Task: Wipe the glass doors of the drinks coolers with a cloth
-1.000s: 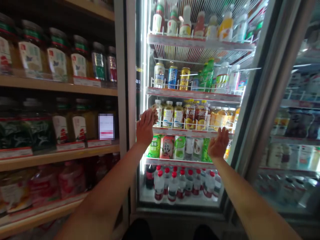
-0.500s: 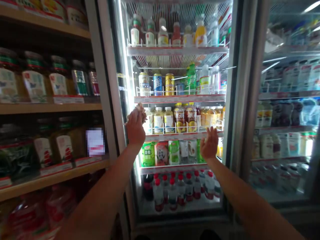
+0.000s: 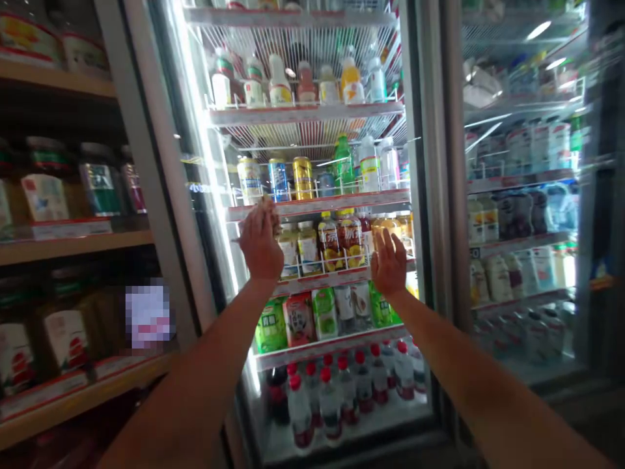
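Note:
I stand facing a lit drinks fridge (image 3: 312, 202) with a glass door. My left hand (image 3: 258, 246) is raised at the level of the third shelf, fingers closed on a crumpled pale cloth (image 3: 271, 212) held at the glass. My right hand (image 3: 388, 262) is up beside it, fingers stretched out and palm toward the glass, holding nothing. Behind the hands stand bottles of yellow and tea-coloured drinks (image 3: 336, 238). Cans (image 3: 279, 179) stand one shelf above them.
Wooden shelves (image 3: 73, 246) with jars fill the left side. A second glass-door fridge (image 3: 522, 215) stands to the right. Red-capped bottles (image 3: 342, 391) crowd the fridge's bottom shelf and green cartons (image 3: 293, 322) the one above it.
The view has swung so the fridge sits further left and nearer. The door frame at the right now stands upright. Both hands keep their pose, the right one closer to the left.

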Available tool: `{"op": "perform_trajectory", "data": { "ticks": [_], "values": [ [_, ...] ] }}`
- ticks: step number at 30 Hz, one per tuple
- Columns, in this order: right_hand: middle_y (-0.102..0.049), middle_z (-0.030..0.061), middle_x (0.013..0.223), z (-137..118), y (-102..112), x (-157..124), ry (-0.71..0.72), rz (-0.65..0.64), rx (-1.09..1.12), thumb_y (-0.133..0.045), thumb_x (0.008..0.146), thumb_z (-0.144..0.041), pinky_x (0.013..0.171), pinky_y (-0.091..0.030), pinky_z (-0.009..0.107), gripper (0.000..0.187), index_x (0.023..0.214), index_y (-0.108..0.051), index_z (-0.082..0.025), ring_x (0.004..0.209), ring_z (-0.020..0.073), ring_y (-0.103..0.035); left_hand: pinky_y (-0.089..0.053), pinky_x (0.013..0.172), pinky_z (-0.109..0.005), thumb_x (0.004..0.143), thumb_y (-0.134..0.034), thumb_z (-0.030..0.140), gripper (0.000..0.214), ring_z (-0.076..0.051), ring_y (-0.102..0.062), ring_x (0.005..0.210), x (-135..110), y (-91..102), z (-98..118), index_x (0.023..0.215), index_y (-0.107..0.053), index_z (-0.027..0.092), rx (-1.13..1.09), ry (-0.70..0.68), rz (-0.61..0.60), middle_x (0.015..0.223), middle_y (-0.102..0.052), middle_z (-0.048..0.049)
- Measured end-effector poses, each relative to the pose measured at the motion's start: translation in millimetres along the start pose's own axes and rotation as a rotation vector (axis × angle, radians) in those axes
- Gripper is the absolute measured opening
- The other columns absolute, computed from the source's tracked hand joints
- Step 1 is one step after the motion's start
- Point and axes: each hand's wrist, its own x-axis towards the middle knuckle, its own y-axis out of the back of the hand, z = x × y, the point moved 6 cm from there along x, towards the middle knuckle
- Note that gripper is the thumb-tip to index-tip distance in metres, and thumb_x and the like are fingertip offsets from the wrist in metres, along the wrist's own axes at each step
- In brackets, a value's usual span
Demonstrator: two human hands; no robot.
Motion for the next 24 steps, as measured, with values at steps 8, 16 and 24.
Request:
{"op": "perform_trajectory", "data": {
  "ticks": [8, 16, 24],
  "values": [
    [-0.045, 0.0084, 0.158, -1.5, 2.5, 0.4, 0.002, 0.040, 0.050, -0.038, 0.102, -0.025, 0.123, -0.033, 0.045, 0.054, 0.155, -0.042, -0.018, 0.152, 0.0236, -0.032, -0.036, 0.121, -0.045, 0.097, -0.044, 0.007, 0.061, -0.027, -0.043, 0.145, -52.8, -36.7, 74.4, 0.156, -0.041, 0.022, 0.131, -0.317, -0.114, 0.155, -0.048, -0.0060],
    [-0.043, 0.0082, 0.159, -1.2, 1.5, 0.6, -0.014, 0.008, 0.114, -0.038, 0.102, -0.024, 0.124, -0.032, 0.046, 0.056, 0.157, -0.038, -0.020, 0.154, 0.0227, -0.029, -0.044, 0.115, -0.047, 0.097, -0.045, 0.008, 0.063, -0.028, -0.048, 0.141, -11.4, -54.5, 99.1, 0.157, -0.039, 0.025, 0.098, -0.360, -0.092, 0.154, -0.050, -0.0060],
    [-0.046, 0.0078, 0.157, -2.5, 4.3, 0.0, 0.007, 0.067, 0.075, -0.039, 0.101, -0.021, 0.123, -0.032, 0.045, 0.053, 0.154, -0.042, -0.018, 0.152, 0.0232, -0.032, -0.043, 0.115, -0.045, 0.096, -0.046, 0.006, 0.055, -0.027, -0.046, 0.143, -15.2, -92.8, 145.0, 0.150, -0.050, 0.019, 0.020, -0.547, -0.275, 0.153, -0.051, -0.0065]
  ]
}}
